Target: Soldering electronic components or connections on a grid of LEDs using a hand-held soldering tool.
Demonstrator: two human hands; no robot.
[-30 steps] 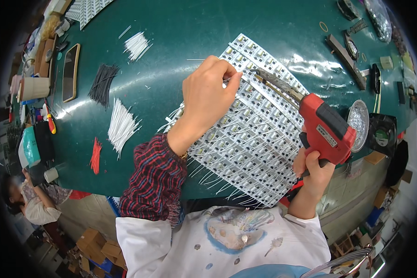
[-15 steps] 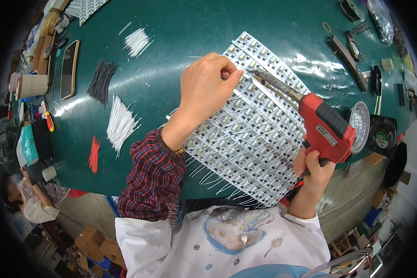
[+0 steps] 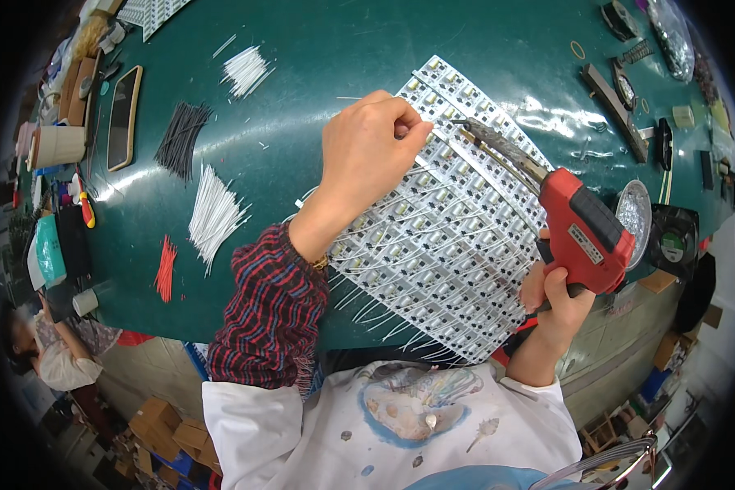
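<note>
Right of centre on the worktop [image 3: 302, 61], the board panel [image 3: 445, 265] is wired on near rows, far ones apparently pending, with left hand [image 3: 369, 145] fingers pressed together, contents unclear, and red soldering gun [image 3: 584, 233] clasped by right hand [image 3: 562, 309] fingers.

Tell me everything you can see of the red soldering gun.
The soldering gun has a red, plastic-looking body with a black inset and a pale label. A dark, worn, metal-looking barrel and a thin brass-coloured tube run forward from it, pointing to the picture's upper left. The right hand grips it from below; the tip is over the circuit-board panel, though whether it touches is unclear.
</note>
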